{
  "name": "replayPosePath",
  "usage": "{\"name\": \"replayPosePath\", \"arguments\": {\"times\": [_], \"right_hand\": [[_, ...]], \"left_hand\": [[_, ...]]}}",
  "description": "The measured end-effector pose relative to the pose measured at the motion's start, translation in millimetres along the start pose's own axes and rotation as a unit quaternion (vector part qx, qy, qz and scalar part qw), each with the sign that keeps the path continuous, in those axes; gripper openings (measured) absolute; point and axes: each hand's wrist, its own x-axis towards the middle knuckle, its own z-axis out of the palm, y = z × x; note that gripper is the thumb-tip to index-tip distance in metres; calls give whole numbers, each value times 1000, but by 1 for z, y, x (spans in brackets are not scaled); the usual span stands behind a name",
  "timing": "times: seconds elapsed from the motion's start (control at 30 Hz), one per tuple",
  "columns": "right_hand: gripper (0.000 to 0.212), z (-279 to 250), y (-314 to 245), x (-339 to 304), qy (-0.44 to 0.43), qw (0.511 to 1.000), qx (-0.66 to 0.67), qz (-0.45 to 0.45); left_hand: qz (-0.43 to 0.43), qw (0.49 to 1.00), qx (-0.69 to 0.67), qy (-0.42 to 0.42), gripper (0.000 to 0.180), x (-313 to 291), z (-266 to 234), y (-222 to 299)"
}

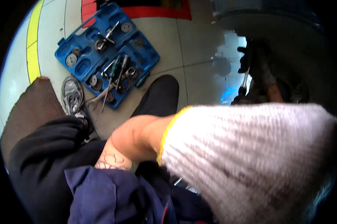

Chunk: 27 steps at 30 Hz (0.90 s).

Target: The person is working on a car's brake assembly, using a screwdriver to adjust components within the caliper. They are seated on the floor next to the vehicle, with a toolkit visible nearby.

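Gloved left grip [258, 156] — shiny-shafted tool [245, 83] beyond.

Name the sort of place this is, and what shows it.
Likely a repair workshop, possibly a vehicle garage: an open blue tool case with metal discs and hand tools, plus a yellow floor stripe.

toward ten to eleven o'clock, a blue tool case [87, 50] lies open on pale floor tiles [202, 41], with round metal discs [71, 59], a t-shaped metal tool [109, 37] and a green-handled tool [116, 67] in or across it. at nine o'clock is a brown ribbed mat [32, 108], its upper corner near a yellow floor stripe [33, 59] at ten; at twelve, a red band [161, 13].
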Motion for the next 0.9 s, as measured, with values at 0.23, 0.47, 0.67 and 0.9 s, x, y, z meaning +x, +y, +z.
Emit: {"name": "replayPosePath", "arguments": {"times": [0.23,0.47,0.67,0.9], "right_hand": [[50,-5,-14,9,-6,1000,-27,0],[50,-3,-22,30,-17,999,-42,-25],[49,-1,-23,34,-22,998,-44,-27],[49,4,-12,23,-27,999,-31,-14]], "left_hand": [[1,1000,-12,-5,29,-1,10,-5],[-3,1000,-16,-12,30,5,12,-11],[-2,1000,-24,-9,31,9,20,-10],[1,1000,-23,-6,32,-2,17,-9]]}}
